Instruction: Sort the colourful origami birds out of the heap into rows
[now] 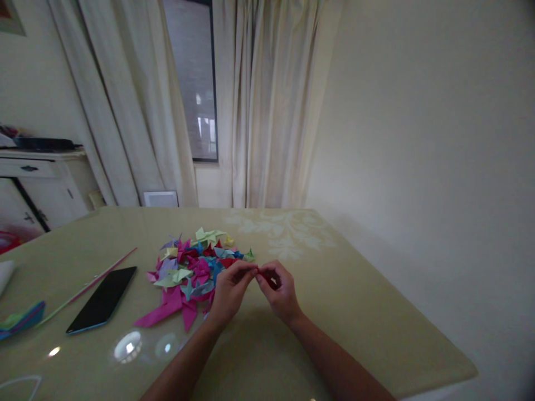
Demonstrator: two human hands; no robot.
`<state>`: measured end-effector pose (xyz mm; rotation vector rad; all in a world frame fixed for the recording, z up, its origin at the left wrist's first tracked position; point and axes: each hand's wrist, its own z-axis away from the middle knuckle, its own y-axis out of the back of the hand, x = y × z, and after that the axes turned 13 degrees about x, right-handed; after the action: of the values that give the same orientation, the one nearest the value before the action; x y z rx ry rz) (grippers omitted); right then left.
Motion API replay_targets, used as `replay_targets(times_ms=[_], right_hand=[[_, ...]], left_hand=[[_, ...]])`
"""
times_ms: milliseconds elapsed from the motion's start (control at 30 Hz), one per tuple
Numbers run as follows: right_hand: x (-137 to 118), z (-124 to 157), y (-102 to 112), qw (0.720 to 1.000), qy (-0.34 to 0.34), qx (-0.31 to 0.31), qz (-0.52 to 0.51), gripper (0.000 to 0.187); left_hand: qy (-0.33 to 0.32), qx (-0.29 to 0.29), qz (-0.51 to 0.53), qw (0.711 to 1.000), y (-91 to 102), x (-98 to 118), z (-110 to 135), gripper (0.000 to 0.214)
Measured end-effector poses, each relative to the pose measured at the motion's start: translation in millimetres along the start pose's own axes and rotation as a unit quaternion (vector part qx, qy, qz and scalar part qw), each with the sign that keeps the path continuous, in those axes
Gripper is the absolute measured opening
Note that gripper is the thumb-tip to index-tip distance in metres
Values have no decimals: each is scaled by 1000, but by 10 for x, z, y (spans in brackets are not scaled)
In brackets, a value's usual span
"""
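Observation:
My left hand and my right hand meet above the table, fingertips pinched together. Between them is a small piece of red folded paper, mostly hidden by the fingers. Just left of and behind my left hand lies a heap of folded paper pieces in pink, blue, green, purple, red and yellow. A larger pink paper shape with pointed ends sticks out at the front of this heap.
A black tablet or phone lies left of the heap, beside a thin pink and green stick. Blue and green paper sits at the left. The table meets a wall at right; curtains hang behind.

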<state>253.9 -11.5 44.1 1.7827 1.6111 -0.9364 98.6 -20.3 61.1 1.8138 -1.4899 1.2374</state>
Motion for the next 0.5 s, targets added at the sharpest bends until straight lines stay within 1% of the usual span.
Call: replay_targets(times_ms=[67, 167, 233, 267, 300, 333, 367, 400, 433, 467, 500], right_hand=[[-31, -31, 18, 999, 16, -8, 27, 15], [-140, -165, 99, 992, 81, -33, 93, 14], [-256, -294, 207, 982, 119, -48, 139, 12], [-324, -351, 280, 978, 123, -58, 156, 11], [-398, -393, 364, 976, 119, -72, 170, 11], [-473, -410, 457, 973, 109, -94, 182, 12], [-547, -398, 557, 968, 98, -125, 193, 13], [-614, -353, 659, 961, 88, -162, 205, 14], [-672, -275, 758, 951, 79, -202, 222, 15], [-714, -168, 851, 938, 70, -238, 242, 15], [-738, -40, 933, 923, 65, -270, 266, 14]], left_hand=[[4, 23, 0, 1000, 9, 22, -22, 17], [20, 86, 11, 996, 67, 98, -103, 23], [24, 122, 12, 992, 148, 169, -187, 26], [19, 128, 3, 992, 199, 204, -235, 27], [6, 119, -20, 993, 252, 234, -283, 27], [-14, 91, -58, 994, 303, 255, -331, 25], [-39, 43, -113, 992, 350, 264, -375, 21], [-68, -26, -181, 981, 387, 260, -415, 17], [-99, -110, -263, 953, 413, 243, -449, 15], [-126, -196, -343, 910, 426, 214, -476, 17], [-146, -269, -411, 858, 425, 174, -497, 22]])
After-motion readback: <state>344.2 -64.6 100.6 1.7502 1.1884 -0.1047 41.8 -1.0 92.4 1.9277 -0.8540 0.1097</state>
